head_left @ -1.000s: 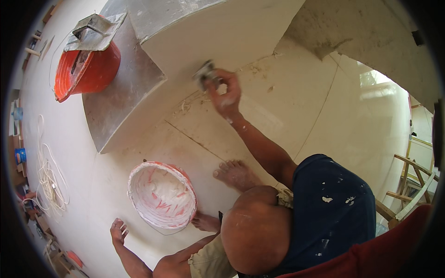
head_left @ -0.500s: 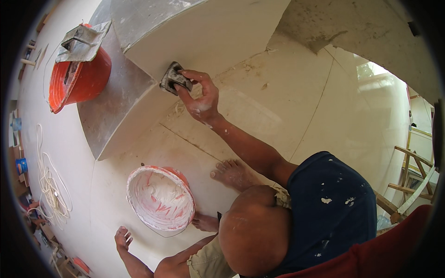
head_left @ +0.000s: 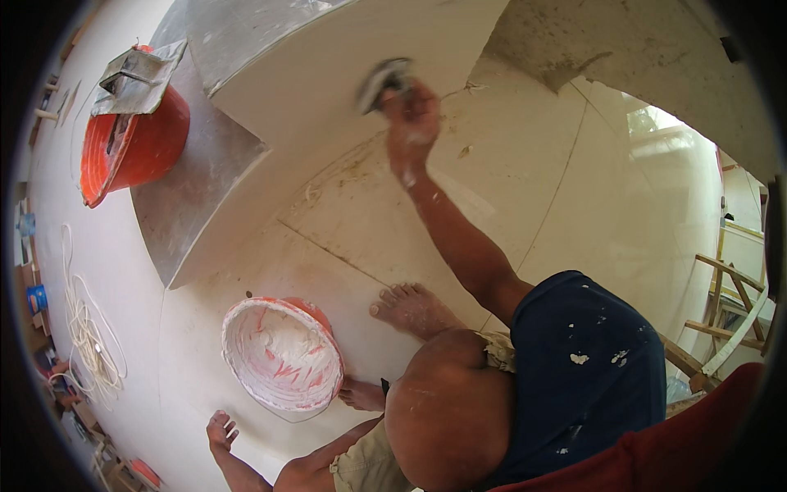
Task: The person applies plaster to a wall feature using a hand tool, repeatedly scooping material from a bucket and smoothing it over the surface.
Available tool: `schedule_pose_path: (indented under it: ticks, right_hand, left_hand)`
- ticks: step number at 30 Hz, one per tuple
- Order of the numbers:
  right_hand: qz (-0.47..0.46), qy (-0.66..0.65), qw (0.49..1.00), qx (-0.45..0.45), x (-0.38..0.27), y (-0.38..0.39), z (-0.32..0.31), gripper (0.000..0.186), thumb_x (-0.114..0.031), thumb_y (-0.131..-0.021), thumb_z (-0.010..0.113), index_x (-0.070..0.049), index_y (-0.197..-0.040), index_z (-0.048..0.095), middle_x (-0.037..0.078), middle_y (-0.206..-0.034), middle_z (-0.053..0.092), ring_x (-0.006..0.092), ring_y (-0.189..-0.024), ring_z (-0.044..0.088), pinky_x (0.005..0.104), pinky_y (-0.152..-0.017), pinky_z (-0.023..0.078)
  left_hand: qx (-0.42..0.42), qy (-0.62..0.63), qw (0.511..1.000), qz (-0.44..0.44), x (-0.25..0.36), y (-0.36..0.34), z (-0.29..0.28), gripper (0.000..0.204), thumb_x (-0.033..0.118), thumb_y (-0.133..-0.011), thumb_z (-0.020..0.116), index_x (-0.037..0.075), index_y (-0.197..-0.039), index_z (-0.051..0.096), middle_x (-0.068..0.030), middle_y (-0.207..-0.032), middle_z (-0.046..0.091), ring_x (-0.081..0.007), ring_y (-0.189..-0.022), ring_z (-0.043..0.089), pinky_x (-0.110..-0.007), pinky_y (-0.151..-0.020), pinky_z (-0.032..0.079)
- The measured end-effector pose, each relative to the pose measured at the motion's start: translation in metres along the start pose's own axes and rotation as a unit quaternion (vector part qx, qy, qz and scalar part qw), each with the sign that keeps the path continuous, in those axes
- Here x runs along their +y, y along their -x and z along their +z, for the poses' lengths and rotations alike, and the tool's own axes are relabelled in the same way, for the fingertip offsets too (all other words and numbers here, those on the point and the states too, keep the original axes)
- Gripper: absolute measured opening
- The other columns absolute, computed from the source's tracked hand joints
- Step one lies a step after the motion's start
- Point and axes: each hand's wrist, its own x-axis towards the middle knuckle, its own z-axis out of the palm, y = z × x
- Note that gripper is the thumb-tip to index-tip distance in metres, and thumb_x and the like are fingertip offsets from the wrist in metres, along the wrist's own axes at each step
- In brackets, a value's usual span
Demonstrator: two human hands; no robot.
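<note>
My right hand [head_left: 414,123] is shut on a blurred dark sanding block [head_left: 384,82], held against the white vertical face [head_left: 303,82] of a grey-topped step [head_left: 262,29]. My left hand [head_left: 221,430] hangs low at the left, fingers apart and holding nothing. Near it a red bucket coated with white paste [head_left: 279,348] sits by my bare foot [head_left: 414,312]. Up on the lower step [head_left: 193,221], an orange bucket [head_left: 147,152] has a flat trowel [head_left: 139,78] lying across its rim.
A coiled pale cable [head_left: 90,336] lies on the white floor at the left, with assorted items along that edge. A wooden frame [head_left: 730,328] stands at the right, and a rough grey slab [head_left: 623,49] overhangs the top right.
My right hand with the block moved left along the step face, then back up and to the right to a higher spot. My left hand shifted slightly right and down.
</note>
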Motion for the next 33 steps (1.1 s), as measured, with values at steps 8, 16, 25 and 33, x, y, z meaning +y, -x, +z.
schedule_pose_path:
  ticks: [8,16,25,33]
  right_hand:
    - [0.065,0.019,0.991,0.117,-0.002,-0.027,-0.022,0.037,-0.009,-0.092,0.066,-0.005,-0.126,0.051,0.004,-0.108,0.062,0.0114,-0.089,0.062,0.0247,-0.066,0.047]
    - [-0.060,-0.002,0.997,0.055,-0.035,-0.055,0.018,0.036,-0.007,-0.088,0.070,-0.007,-0.122,0.056,0.001,-0.102,0.062,0.0077,-0.080,0.056,0.0235,-0.065,0.047]
    - [-0.091,0.062,0.993,0.034,-0.054,-0.054,-0.002,0.042,0.000,-0.086,0.072,0.000,-0.123,0.053,0.007,-0.109,0.064,0.0119,-0.095,0.062,0.0255,-0.080,0.050]
    - [-0.253,0.281,0.890,-0.255,-0.053,0.002,0.029,0.034,0.002,-0.079,0.073,-0.005,-0.110,0.064,0.012,-0.107,0.066,0.0164,-0.085,0.063,0.0273,-0.073,0.053]
  left_hand:
    - [0.021,0.037,0.999,0.028,0.017,0.006,0.003,0.050,0.026,-0.096,0.056,0.009,-0.142,0.046,-0.0096,-0.136,0.055,-0.0269,-0.118,0.056,-0.042,-0.090,0.053]
    - [0.005,0.019,1.000,-0.009,-0.008,0.001,0.002,0.050,0.025,-0.096,0.056,0.009,-0.142,0.046,-0.0096,-0.136,0.055,-0.0270,-0.118,0.056,-0.042,-0.089,0.053]
    - [-0.005,0.034,0.999,0.033,0.026,-0.012,0.006,0.050,0.025,-0.096,0.056,0.009,-0.142,0.046,-0.0096,-0.136,0.056,-0.0272,-0.119,0.056,-0.042,-0.089,0.053]
    - [-0.058,0.033,0.998,0.017,0.014,-0.026,-0.009,0.050,0.024,-0.096,0.056,0.009,-0.142,0.047,-0.0096,-0.136,0.056,-0.0273,-0.119,0.056,-0.042,-0.089,0.053]
